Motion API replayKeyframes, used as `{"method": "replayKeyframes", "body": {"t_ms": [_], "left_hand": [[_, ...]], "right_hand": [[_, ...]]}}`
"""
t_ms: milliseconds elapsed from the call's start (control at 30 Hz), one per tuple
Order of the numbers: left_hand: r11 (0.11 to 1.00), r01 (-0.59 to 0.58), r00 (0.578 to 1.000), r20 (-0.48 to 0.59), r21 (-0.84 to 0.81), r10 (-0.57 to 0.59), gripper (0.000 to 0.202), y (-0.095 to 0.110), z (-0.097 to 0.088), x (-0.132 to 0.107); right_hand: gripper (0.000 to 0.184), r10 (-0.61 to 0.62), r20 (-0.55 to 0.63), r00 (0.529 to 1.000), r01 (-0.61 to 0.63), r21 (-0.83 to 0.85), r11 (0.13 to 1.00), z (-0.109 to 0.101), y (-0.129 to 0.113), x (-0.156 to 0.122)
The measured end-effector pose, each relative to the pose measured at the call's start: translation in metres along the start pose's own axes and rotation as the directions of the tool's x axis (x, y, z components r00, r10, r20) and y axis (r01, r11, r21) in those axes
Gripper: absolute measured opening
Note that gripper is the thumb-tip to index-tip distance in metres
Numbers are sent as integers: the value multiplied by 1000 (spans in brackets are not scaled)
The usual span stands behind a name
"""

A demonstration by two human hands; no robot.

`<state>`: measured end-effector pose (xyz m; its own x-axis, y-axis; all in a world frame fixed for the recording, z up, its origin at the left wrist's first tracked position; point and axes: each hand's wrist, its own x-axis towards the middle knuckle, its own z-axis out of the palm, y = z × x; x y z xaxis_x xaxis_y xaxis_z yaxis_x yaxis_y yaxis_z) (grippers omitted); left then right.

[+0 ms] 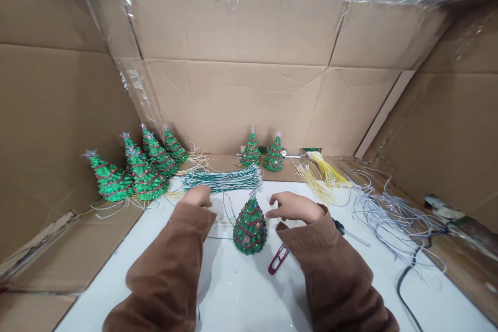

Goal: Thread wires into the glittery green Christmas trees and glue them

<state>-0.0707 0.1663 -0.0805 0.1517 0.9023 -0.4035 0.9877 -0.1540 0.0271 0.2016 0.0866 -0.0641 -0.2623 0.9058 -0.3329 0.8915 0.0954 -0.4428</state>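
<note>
A small green Christmas tree point(250, 228) with red garland and a silver star stands upright on the white table, between my two hands. My left hand point(197, 197) is curled closed to its left, at the near edge of a bundle of green wires point(225, 178). What its fingers hold, if anything, is hidden. Right of the tree's top is my right hand point(295, 206), its thumb and forefinger apart with nothing visible between them. Thin dark wires point(227, 206) lie behind the tree. Under my right cuff a dark red tool handle point(278, 260) pokes out.
Several more decorated trees point(146, 174) cluster at the left, and two trees point(273, 154) stand at the back. Yellow wires point(329, 171) and loose white wires point(383, 218) lie to the right, with a screwdriver-like tool point(356, 236). Cardboard walls point(241, 98) enclose the table point(249, 295).
</note>
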Motion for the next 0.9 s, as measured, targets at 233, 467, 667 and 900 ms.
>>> {"method": "replayKeyframes", "body": {"t_ms": [233,467,667,900], "left_hand": [[991,133,989,-66,0,-132,33,0,18,25],[994,63,935,-344,-94,-91,24,-3,-16,-13],[967,-106,626,-771,-233,-117,26,7,-49,-103],[800,-593,147,-963,96,225,4,57,-34,-170]], "right_hand": [[39,10,-145,989,-19,-57,998,-6,-3,-14],[39,-4,-238,971,-4,-35,999,-12,-10,-35],[26,-99,-330,939,101,-11,995,-18,-19,-59],[18,-372,-549,749,562,228,795,-12,-49,-85]]}}
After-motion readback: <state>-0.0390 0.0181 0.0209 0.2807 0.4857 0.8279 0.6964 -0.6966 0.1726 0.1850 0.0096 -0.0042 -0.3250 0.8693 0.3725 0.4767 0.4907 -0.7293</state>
